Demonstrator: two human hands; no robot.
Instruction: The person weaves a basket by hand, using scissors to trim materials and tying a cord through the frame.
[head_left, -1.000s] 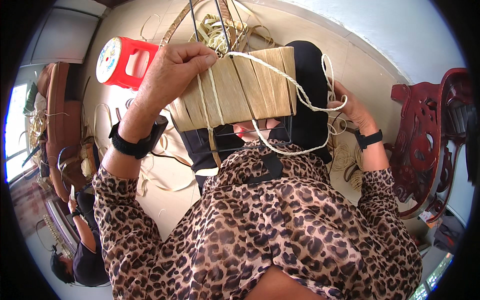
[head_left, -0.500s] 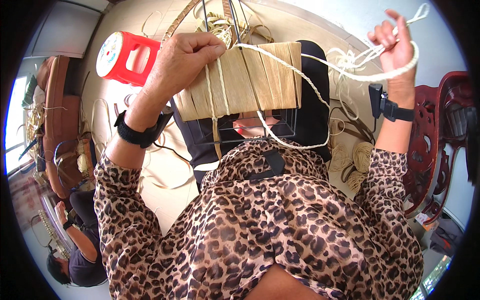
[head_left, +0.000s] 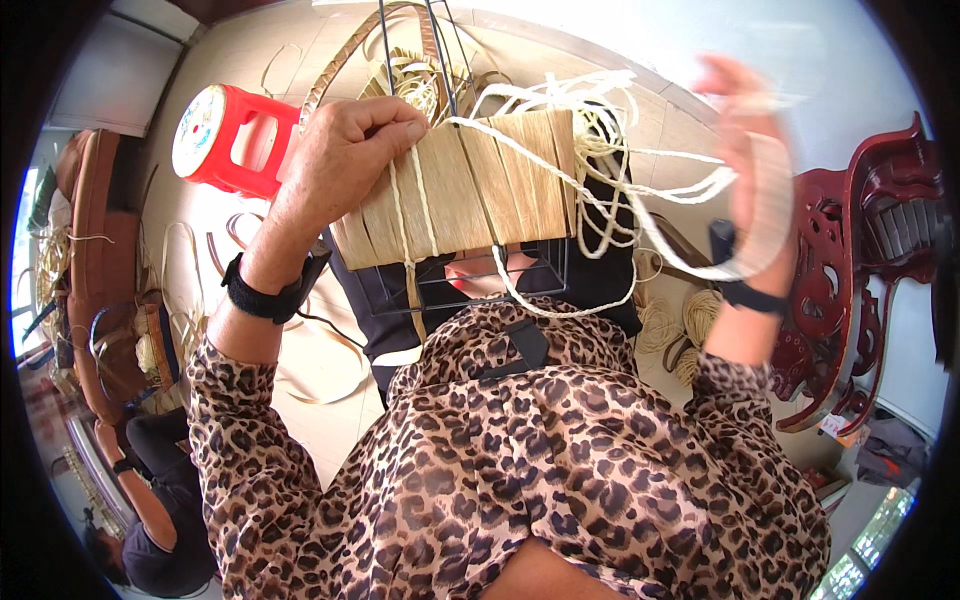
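Note:
A black wire frame (head_left: 565, 262) lies across my lap, its side wrapped in flat tan strips (head_left: 530, 180). My left hand (head_left: 362, 150) is closed at the wrapped panel's upper left edge, thumb and fingers pinching the white twisted cord (head_left: 520, 150) there. Two strands of this cord run down over the strips, and another loop hangs below the panel on the right. My right hand (head_left: 748, 130) is raised at the upper right, smeared by motion, with cord looping around its wrist side. Its fingers cannot be made out. A loose tangle of cord hangs at the panel's right end.
A red plastic stool (head_left: 245, 140) lies on its side at the left. Coils of cord (head_left: 700, 315) rest on the floor by my right knee. A carved dark-red wooden chair (head_left: 835, 270) stands at the right. Another person (head_left: 165, 545) sits at the lower left.
My right hand has swung down and left, now blurred. The loose cord has bunched up beside the panel's right end, and the lower loop is smaller. My left hand keeps its pinch.

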